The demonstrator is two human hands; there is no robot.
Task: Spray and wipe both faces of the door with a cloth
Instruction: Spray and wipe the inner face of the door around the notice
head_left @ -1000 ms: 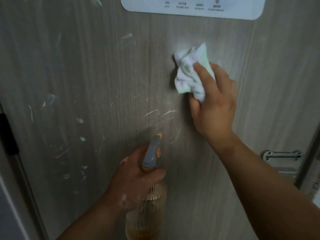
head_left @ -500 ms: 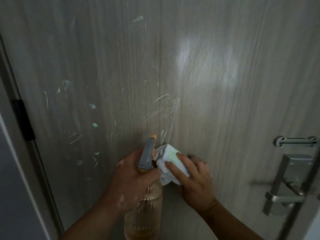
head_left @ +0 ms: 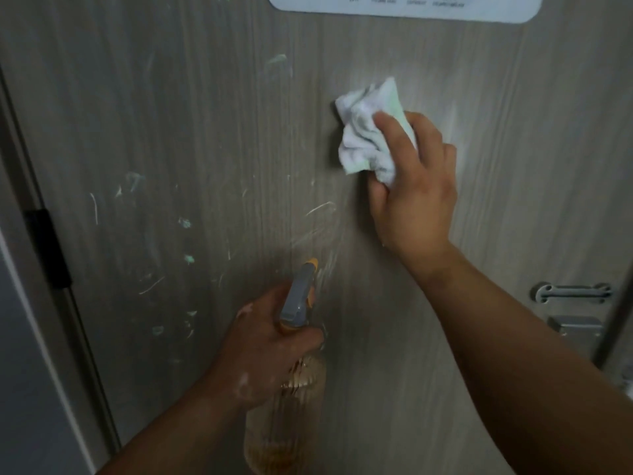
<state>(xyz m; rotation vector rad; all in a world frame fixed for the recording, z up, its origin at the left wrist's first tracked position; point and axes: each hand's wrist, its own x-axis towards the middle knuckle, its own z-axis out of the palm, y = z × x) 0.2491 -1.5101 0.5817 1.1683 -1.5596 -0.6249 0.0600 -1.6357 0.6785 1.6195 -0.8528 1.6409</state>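
Right now my right hand (head_left: 416, 186) presses a bunched white cloth (head_left: 364, 132) against the door (head_left: 205, 132), fingers curled over the wad so it cannot slip as I rub. It sits high on the panel, just below a white sign (head_left: 404, 5) whose top is cut off and whose small print I cannot read. My left hand (head_left: 263, 351) grips the spray bottle (head_left: 291, 389) round its neck, low and close to the wood, nozzle tilted up toward the pale scuffs and greenish flecks. I judge I hold it there to wet the next patch without setting anything down. My own knuckles hide the trigger, so I cannot tell whether a finger rests on it, and the bottle's base runs out of view below. A pale sheen beside the cloth may be wet spray or only glare. At the right edge the metal latch (head_left: 573, 293) is partly cut off, the dark hinge (head_left: 48, 248) is blurred, and the door's other face is wholly out of sight
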